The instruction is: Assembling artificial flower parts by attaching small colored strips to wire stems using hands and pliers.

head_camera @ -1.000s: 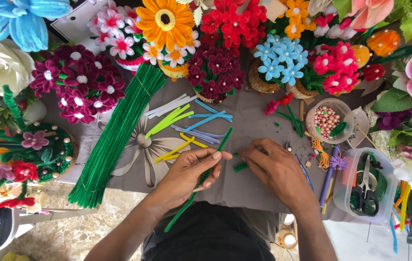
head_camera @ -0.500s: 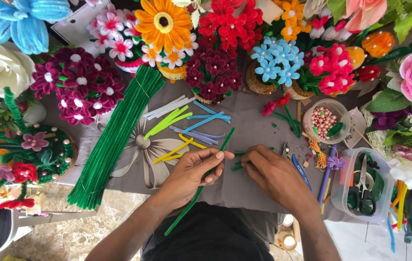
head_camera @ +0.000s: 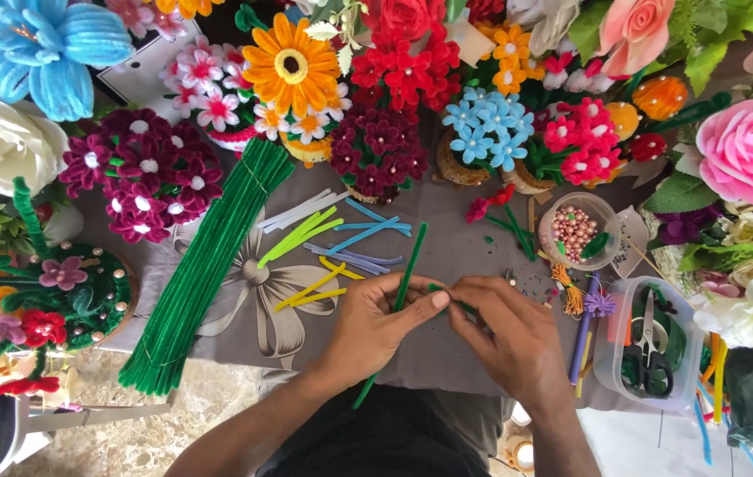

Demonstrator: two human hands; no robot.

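Both hands meet over the middle of the grey cloth-covered tabletop (head_camera: 447, 256). The left hand (head_camera: 376, 322) has its grip closed, thumb and forefinger pinched on a long dark green fuzzy pipe-cleaner stem (head_camera: 401, 296). The stem runs on a slant, its upper end up near the loose coloured stems and its lower end down past the wrist toward the person's lap.

The right hand (head_camera: 504, 331) has its fingers curled in too, fingertips pressed to the same stem right where the left thumb sits (the two hands touch there). A short bent green bit shows between the fingertips; I cannot tell whether it is part of the stem or a separate piece.

Left of the hands lies a thick bundle of dark green pipe cleaners (head_camera: 204, 269), slanted, well apart from them. Between bundle and hands is a scatter of loose pipe cleaners in lime, yellow, blue and white (head_camera: 332, 238).

To the right stand a small clear cup of pinkish beads (head_camera: 575, 231) and, nearer the edge, a clear plastic box holding black-handled scissors (head_camera: 650, 344).

Finished pipe-cleaner flowers ring the far side: an orange daisy (head_camera: 293, 66), a cluster of light blue blossoms (head_camera: 487, 132), a big pink rose (head_camera: 752, 150).
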